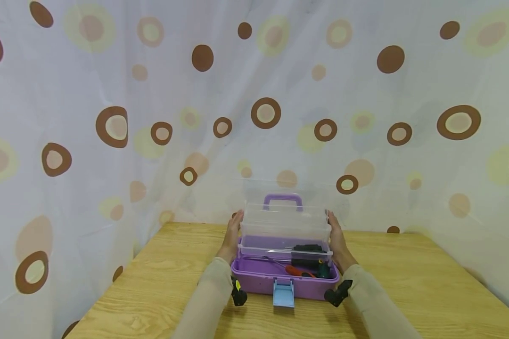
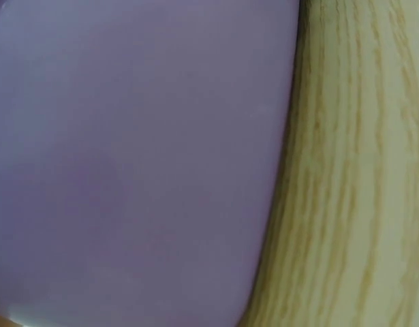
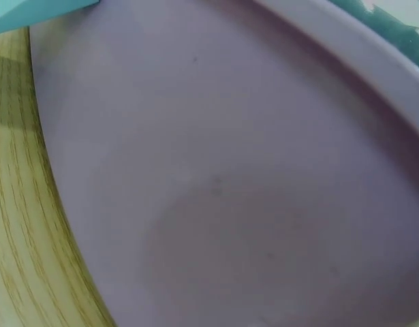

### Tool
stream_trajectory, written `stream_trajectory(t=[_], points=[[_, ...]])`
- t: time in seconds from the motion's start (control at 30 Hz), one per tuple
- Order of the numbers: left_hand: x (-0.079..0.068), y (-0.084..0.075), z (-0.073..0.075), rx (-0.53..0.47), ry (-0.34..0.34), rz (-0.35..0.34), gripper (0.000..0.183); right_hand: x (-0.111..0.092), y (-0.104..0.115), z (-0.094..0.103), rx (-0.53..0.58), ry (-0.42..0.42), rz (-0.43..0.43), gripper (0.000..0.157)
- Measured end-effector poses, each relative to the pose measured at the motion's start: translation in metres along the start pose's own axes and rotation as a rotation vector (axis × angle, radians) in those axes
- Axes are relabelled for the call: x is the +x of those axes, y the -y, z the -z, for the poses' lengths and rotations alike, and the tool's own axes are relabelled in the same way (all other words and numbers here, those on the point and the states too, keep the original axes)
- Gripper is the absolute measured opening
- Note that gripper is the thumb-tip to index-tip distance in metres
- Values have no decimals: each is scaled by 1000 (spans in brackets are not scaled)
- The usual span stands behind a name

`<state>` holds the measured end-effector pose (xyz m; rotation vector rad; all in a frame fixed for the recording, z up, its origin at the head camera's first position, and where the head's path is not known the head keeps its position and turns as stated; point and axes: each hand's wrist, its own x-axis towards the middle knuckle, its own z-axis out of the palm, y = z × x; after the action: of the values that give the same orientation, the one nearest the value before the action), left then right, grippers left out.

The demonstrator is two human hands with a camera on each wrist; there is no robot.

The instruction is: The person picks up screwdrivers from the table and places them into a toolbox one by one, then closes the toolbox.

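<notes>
A purple toolbox [image 1: 258, 283] stands on the table, its clear lid [image 1: 280, 219] raised at the back with a purple handle [image 1: 283, 197] on it. My left hand [image 1: 232, 238] lies along the left side of the lid, fingers pointing up and fairly straight. At the lid's right side, my right hand [image 1: 338, 242] is placed the same way. Inside are an orange-handled tool [image 1: 294, 270], black-handled tools [image 1: 307, 247] and a dark green piece [image 1: 324, 270]. A light blue latch [image 1: 283, 295] hangs down in front. Both wrist views show mostly the purple box wall [image 2: 141, 157].
The wooden table [image 1: 415, 282] extends to both sides of the toolbox. Behind it hangs a white curtain [image 1: 237, 155] with brown and yellow circles. A black wrist device [image 1: 338, 293] sits at the right wrist, another [image 1: 238, 294] at the left, both close to the box front.
</notes>
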<state>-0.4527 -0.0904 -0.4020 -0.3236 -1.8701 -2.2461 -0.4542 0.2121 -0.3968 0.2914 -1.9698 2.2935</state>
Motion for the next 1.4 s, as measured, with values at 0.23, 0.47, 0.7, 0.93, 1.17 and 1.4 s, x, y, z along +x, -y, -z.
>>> stream_trajectory(t=[0.23,0.47,0.7,0.93,1.17,1.4], points=[[0,-1,1,24,36,-34,68,-2,2,0,67,-62,45,72],[-5,-3,1,42,13,-55,63,-5,0,1,86,-109,65,65],[-3,-1,5,73,-24,-63,65,-8,-1,-1,132,-117,99,47],[-4,-1,7,51,6,-26,66,-10,-6,3,69,-105,141,55],[-6,-11,16,142,111,33,75,-11,-5,12,8,-24,137,47],[-9,-16,22,194,145,41,69,-14,2,13,-79,9,153,60]])
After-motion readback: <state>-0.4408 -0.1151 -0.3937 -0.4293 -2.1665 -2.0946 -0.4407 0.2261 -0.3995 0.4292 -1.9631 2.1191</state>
